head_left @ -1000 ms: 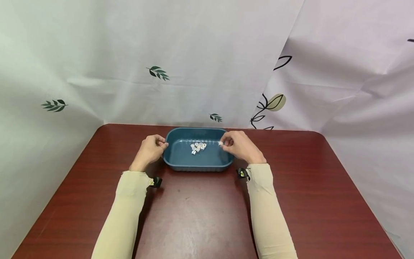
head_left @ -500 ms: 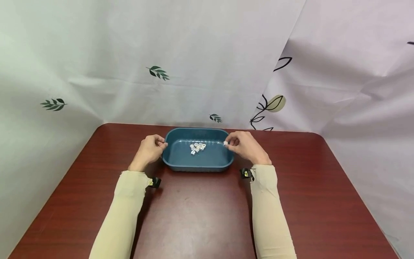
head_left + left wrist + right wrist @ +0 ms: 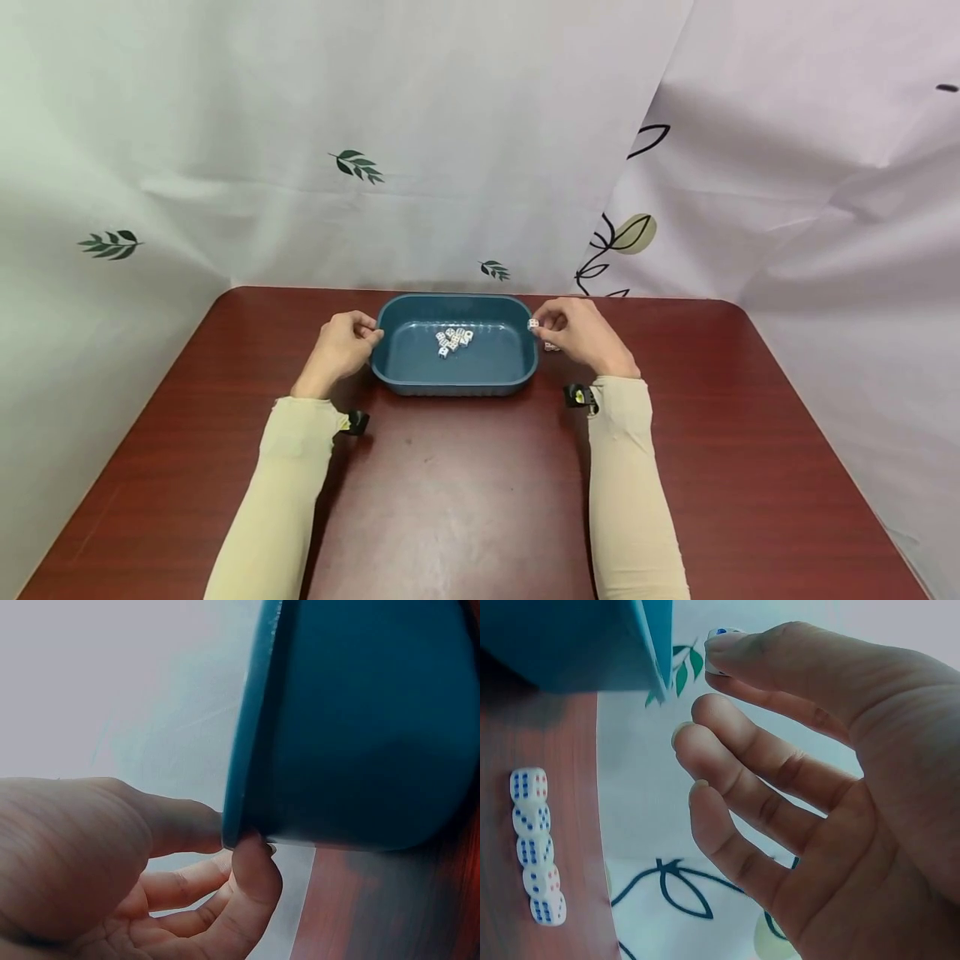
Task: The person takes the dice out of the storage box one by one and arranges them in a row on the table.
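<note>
A blue rectangular tray stands near the table's back edge, with several white dice heaped in its middle. My left hand pinches the tray's left rim, thumb and finger on either side of it in the left wrist view. Between the thumb and index finger of my right hand is one white die, level with the tray's right rim in the head view. The right wrist view shows this die mostly covered by the thumb; the other fingers are loosely bent.
Right of the tray, several dice line up touching one another on the reddish-brown table; my right hand partly hides them in the head view. A white curtain with leaf prints hangs behind the table.
My right hand has moved right with the die, from over the tray to its right rim. Dice beside the tray now show under that hand. My left hand keeps its grip.
</note>
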A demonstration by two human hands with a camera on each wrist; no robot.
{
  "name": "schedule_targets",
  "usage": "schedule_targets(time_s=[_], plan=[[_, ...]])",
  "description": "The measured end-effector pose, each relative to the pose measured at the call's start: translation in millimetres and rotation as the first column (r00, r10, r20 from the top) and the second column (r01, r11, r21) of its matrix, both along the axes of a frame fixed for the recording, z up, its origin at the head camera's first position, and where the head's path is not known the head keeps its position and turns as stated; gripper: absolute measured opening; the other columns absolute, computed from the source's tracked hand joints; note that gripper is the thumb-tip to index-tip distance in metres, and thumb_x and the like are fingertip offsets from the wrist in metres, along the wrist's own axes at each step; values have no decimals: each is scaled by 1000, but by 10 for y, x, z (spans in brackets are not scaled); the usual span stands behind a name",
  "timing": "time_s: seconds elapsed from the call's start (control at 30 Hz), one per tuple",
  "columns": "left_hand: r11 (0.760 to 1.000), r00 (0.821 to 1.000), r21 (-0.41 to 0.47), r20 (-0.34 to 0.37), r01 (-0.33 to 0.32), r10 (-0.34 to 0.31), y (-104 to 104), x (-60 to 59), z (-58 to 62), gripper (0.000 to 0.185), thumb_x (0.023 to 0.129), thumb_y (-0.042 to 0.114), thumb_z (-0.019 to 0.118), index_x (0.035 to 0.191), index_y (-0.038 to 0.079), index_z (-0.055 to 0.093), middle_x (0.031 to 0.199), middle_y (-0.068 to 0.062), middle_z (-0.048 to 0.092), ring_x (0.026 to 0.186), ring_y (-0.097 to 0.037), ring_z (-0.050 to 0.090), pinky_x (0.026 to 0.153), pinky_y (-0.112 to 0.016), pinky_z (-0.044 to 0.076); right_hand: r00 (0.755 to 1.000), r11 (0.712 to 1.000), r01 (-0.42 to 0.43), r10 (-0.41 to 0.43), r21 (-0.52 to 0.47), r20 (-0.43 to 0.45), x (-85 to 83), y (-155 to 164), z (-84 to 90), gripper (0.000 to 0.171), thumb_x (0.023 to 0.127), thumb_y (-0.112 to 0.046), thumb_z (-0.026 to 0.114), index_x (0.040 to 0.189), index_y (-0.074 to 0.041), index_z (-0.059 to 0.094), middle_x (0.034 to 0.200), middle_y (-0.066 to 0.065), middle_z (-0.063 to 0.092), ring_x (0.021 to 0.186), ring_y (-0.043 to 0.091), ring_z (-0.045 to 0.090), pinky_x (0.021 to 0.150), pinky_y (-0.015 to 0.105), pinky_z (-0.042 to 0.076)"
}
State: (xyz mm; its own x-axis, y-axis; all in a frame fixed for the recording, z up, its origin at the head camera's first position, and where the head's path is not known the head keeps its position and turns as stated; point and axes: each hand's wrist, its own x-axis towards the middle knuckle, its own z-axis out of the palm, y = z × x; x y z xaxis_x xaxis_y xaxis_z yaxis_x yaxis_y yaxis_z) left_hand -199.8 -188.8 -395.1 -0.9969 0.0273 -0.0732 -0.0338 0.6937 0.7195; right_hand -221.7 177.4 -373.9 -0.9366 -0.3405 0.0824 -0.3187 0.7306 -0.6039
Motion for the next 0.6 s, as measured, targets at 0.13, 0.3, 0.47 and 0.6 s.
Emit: schedule_targets(time_s=[0.13, 0.3, 0.47, 0.6], plan=[[1000, 1000, 6, -4, -2, 2, 8, -1, 5, 27, 104, 15, 57, 118, -8, 61, 102, -21, 65, 74, -22, 65, 69, -31, 57, 1000, 1000, 18, -18, 0, -21, -7, 100, -4, 9, 93, -15, 74, 101, -13, 76, 86, 5, 71, 78, 17, 65, 74, 32, 54], [1000, 1000, -4, -5, -4, 4, 12, 7, -5, 27, 104, 16, 57, 118, -7, 61, 103, -21, 64, 78, -24, 65, 70, -30, 55, 998, 999, 40, -39, 13, -41, -2, 212, -21, 11, 93, -14, 74, 104, -11, 77, 86, 4, 71, 80, 18, 65, 74, 32, 53], [1000, 1000, -3, -11, -8, 8, 4, 12, -14, 26, 104, 16, 57, 118, -6, 61, 102, -20, 65, 76, -23, 65, 70, -31, 56, 998, 998, 60, -60, -5, -33, 9, 285, -40, 11, 93, -12, 74, 104, -11, 77, 88, 7, 73, 81, 19, 66, 76, 33, 53], [1000, 1000, 2, -8, -4, 4, 9, -2, -16, 27, 104, 16, 57, 118, -6, 61, 101, -19, 64, 74, -22, 65, 69, -30, 56, 996, 996, 84, -84, -1, -25, 12, 353, -61, 11, 93, -14, 74, 104, -12, 76, 91, 11, 74, 81, 18, 65, 75, 31, 52]])
